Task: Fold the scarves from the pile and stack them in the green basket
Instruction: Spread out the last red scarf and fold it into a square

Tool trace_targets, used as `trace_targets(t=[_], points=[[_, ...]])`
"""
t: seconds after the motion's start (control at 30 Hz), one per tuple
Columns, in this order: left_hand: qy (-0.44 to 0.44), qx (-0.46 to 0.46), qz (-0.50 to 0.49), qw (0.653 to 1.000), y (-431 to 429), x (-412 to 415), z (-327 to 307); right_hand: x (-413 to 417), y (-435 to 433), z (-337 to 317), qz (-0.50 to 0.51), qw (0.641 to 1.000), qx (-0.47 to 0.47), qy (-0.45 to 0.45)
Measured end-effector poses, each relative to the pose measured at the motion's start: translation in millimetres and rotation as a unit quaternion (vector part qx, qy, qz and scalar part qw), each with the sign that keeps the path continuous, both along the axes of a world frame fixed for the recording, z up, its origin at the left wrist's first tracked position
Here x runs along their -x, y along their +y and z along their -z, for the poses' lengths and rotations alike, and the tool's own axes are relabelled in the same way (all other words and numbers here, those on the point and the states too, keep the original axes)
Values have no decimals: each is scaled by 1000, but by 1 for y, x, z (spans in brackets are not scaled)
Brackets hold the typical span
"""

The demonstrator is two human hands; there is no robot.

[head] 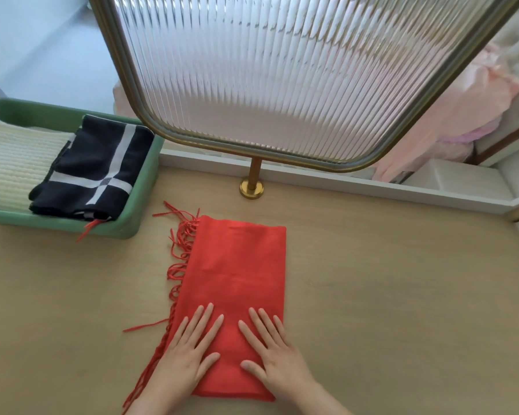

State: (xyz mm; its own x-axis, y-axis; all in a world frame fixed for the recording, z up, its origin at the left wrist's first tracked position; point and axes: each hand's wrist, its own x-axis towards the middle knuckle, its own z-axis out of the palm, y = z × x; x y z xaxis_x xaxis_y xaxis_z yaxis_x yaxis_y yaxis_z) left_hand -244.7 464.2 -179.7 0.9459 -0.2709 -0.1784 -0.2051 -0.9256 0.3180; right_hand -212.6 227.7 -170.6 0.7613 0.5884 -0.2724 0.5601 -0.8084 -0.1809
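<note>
Both hands are flat on the red scarf [234, 283], side by side at its near end. The left hand [186, 351] lies palm down with fingers straight and slightly spread, thumb out to the side. The right hand [273, 351] mirrors it just beside, fingers straight, pressing the cloth and gripping nothing. The scarf sits folded into a long rectangle in the middle of the pale wooden bench [387, 295], running away from the person. Its fringe trails loose along the left edge, and one stray strand reaches out onto the wood. Over at the far left, the green basket [132, 217] rests on the bench, apart from the red scarf. Inside it, a folded black scarf with white stripes [96, 172] lies on the right side, overlapping a cream knitted scarf [12, 163] to its left. A red strand [87, 229] pokes out from under the black one and hangs over the basket's front rim. Behind the bench stands a ribbed glass screen [282, 70] in a brass frame, on a brass post [253, 178], and pink fabric [450, 115] is heaped beyond on the right
</note>
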Motion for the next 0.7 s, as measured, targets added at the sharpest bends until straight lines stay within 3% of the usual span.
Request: trace_targets(t=[0.23, 0.5, 0.7], points=[[32, -15, -1, 999, 0, -5, -2, -8, 3, -2, -6, 999, 24, 32], [45, 59, 50, 996, 18, 16, -18, 8, -41, -18, -160, 979, -123, 28], [59, 70, 64, 994, 23, 29, -18, 7, -44, -16, -117, 981, -156, 17]])
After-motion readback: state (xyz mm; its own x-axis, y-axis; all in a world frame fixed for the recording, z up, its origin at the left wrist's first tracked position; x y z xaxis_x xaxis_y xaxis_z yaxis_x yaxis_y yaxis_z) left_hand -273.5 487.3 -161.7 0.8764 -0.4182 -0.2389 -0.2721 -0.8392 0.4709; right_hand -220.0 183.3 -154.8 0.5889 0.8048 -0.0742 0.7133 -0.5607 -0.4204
